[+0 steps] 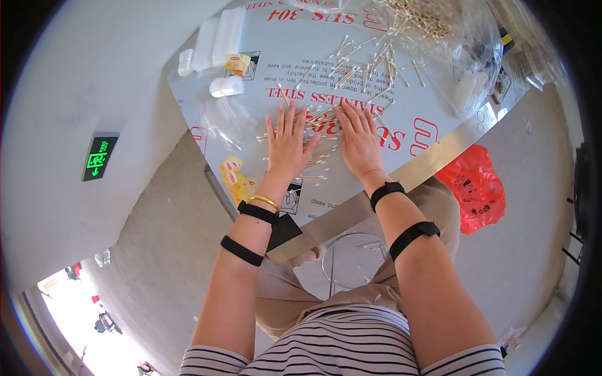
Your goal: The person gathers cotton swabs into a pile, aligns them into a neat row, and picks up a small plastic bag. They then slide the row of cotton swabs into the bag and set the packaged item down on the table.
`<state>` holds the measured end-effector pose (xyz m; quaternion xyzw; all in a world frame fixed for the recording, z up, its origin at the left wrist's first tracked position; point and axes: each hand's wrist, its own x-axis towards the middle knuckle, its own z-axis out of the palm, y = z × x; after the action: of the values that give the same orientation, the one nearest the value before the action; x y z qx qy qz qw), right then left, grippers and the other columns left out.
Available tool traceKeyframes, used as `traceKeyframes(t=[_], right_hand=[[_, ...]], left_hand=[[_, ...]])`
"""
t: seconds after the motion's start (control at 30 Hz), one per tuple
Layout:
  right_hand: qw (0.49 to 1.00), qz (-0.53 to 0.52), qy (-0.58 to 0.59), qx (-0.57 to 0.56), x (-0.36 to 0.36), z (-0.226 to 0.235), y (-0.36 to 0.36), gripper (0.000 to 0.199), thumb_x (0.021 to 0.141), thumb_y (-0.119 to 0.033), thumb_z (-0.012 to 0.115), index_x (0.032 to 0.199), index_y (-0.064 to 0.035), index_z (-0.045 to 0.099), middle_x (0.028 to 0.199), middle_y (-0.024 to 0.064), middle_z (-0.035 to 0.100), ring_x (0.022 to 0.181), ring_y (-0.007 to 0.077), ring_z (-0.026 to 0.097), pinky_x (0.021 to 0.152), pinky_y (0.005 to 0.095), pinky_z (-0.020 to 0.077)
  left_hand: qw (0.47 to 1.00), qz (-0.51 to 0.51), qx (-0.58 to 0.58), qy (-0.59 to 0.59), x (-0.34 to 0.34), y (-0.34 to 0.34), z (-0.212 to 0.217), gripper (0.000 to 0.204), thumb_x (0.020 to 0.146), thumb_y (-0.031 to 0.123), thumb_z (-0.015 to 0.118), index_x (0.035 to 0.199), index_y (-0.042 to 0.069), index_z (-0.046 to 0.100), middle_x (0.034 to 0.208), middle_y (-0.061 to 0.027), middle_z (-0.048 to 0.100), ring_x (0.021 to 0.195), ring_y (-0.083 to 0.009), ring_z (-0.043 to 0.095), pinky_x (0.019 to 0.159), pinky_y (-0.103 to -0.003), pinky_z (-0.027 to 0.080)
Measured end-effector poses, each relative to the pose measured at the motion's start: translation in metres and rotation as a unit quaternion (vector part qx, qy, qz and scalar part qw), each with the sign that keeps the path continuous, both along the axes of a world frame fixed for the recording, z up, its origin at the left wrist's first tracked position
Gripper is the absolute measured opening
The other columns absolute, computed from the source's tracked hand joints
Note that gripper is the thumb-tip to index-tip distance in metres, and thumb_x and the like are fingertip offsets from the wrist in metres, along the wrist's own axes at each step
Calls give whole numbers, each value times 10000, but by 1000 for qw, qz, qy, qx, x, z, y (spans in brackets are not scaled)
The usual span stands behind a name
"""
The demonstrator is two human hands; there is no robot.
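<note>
Both hands lay flat, palms down, on the table (439,135), a sheet-metal top under printed protective film; the left hand (287,145) had its fingers spread and straight, pinching nothing; the right hand (360,143) had its fingers extended and close together, likewise gripping nothing. Between and beneath the two hands lay the cotton swabs (320,156), a loose scatter touching the fingers and palm edges of both hands.

The near table edge (351,216) ran diagonally just below the wrists, with one corner (283,247) close under the left forearm; the strip between hands and that edge was narrow. Open surface lay to the right of the right hand, towards the far right edge.

Further swabs (370,59) were strewn across the middle of the table beyond the fingertips, well within the forward path; a heap of swabs in clear plastic bags (439,31) occupied the far right end. Left of the left hand sat a crumpled clear bag (224,119); yellow packets (233,178) lay at the left edge, just beside the left wrist. White plastic cases (216,41) and a small white container (226,86) stood at the far left, well apart from the hands. A red plastic bag (473,188) lay on the floor beyond the table, right of the right forearm; a stool (351,260) stood under the table edge.
</note>
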<state>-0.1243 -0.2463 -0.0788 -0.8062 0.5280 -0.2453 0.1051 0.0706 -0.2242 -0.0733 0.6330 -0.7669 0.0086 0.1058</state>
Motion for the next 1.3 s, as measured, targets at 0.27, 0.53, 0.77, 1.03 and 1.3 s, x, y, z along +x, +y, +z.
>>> traceKeyframes(t=[0.27, 0.53, 0.77, 1.03, 1.3], right_hand=[[998, -4, -61, -11, -3, -5, -3, 334, 925, -52, 552, 1257, -72, 563, 1330, 72, 558, 1341, 247, 467, 1201, 457, 283], [996, -15, -84, 5, -26, 10, -39, 113, 876, -55, 618, 984, -82, 634, 1003, 73, 621, 1015, 294, 574, 883, 440, 445], [984, 165, 24, 71, -36, 29, -73, 99, 825, -98, 689, 909, -93, 636, 911, 39, 638, 965, 255, 584, 866, 389, 430], [975, 191, 70, 88, -22, 41, -77, 107, 801, -157, 698, 866, -99, 634, 899, 32, 655, 941, 239, 614, 870, 392, 429], [941, 203, 270, -21, 3, 39, -76, 111, 826, -185, 661, 899, -107, 691, 942, 65, 693, 1020, 238, 647, 942, 393, 431]], left_hand=[[997, 0, 19, 69, 1, 2, 0, 700, 969, 440, 516, 1554, 118, 308, 1612, -87, 293, 1491, -288, 270, 1230, -542, 116], [994, -2, 6, 105, 1, 5, 2, 759, 934, 462, 555, 1560, 124, 291, 1611, -64, 299, 1485, -284, 279, 1238, -526, 115], [996, 1, 16, 86, 2, 4, 4, 768, 935, 480, 547, 1562, 118, 289, 1609, -56, 300, 1486, -266, 275, 1241, -519, 112], [998, 6, 18, 60, 3, 5, 2, 773, 944, 496, 535, 1565, 114, 278, 1607, -56, 302, 1490, -260, 268, 1241, -519, 112], [999, -7, 35, 35, -3, 0, 1, 758, 980, 512, 487, 1576, 116, 238, 1607, -79, 307, 1503, -256, 245, 1237, -539, 86]])
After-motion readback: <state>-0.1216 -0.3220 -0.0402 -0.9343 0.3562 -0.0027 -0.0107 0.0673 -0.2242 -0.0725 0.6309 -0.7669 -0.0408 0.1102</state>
